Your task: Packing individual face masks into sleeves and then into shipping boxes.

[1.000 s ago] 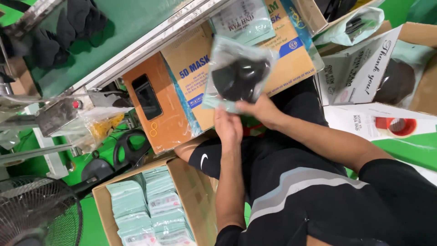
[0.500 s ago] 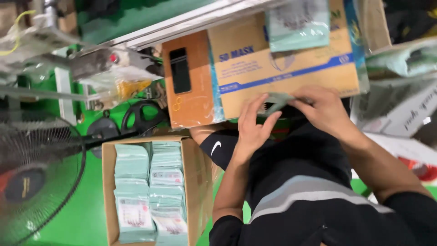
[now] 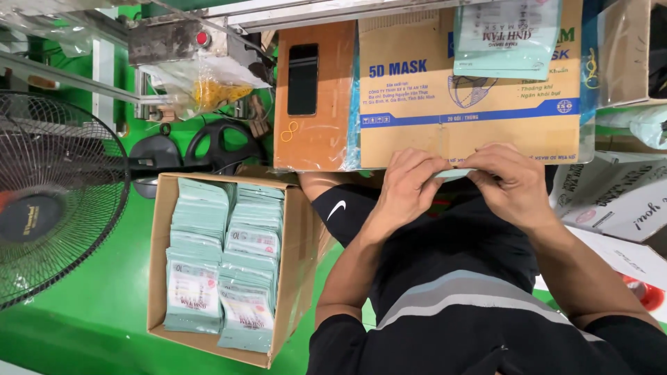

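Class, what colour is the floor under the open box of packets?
Bright green, seen in the head view: floor beneath the brown cardboard box.

Between our left grip (image 3: 406, 187) and right grip (image 3: 511, 184) we see a pale mint-green packet (image 3: 455, 174), and just beyond them a tan cardboard box (image 3: 417, 125) with dark blue print and a blue stripe. Out past our left grip the brown carton (image 3: 158, 264) holds mint-and-white packets (image 3: 226, 264) with red marks. Below both grips our clothing (image 3: 451, 278) is black with a grey band, over a bright green floor (image 3: 83, 326).
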